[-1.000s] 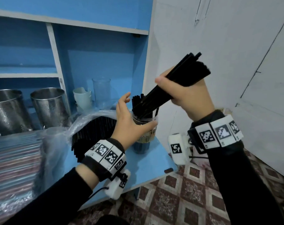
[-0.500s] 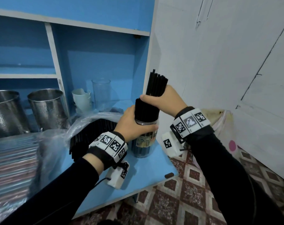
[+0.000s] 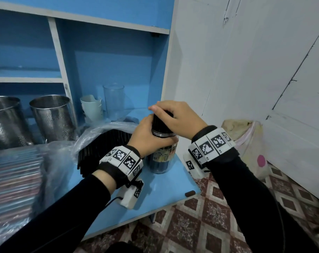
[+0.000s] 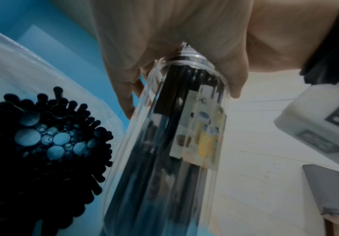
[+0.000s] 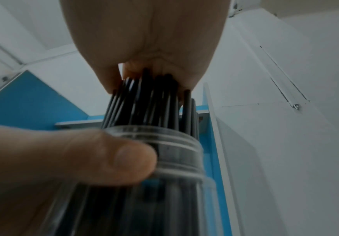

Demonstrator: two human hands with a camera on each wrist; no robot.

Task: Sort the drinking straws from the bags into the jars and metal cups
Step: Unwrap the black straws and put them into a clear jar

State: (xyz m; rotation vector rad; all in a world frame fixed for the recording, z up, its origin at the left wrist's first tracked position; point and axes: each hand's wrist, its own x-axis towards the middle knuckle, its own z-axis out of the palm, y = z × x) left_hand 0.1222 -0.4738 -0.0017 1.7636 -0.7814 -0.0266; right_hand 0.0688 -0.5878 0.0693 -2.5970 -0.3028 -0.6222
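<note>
A clear labelled jar (image 3: 163, 157) stands near the blue table's right corner, packed with black straws (image 3: 160, 123) that stick out above its threaded neck. My left hand (image 3: 151, 136) grips the jar at the neck; the thumb (image 5: 114, 156) lies across the threads. Cupped over the straw tops, my right hand (image 3: 173, 117) curls its fingers round the bundle (image 5: 150, 103). The left wrist view shows the jar (image 4: 184, 143) from below with straws filling it. More black straws lie in an open plastic bag (image 3: 104, 143) left of the jar, their ends (image 4: 43, 143) facing the camera.
Two perforated metal cups (image 3: 52, 117) (image 3: 5, 121) stand at the back left. An empty glass jar (image 3: 114, 99) and stacked white cups (image 3: 92, 106) sit in the shelf niche. A bag of coloured straws (image 3: 12, 176) lies far left. The table edge (image 3: 173, 203) is close behind the jar.
My right hand swung the tilted straw bundle upright, lowered it into the jar and now sits on the straw tops. The left hand closed round the jar's neck.
</note>
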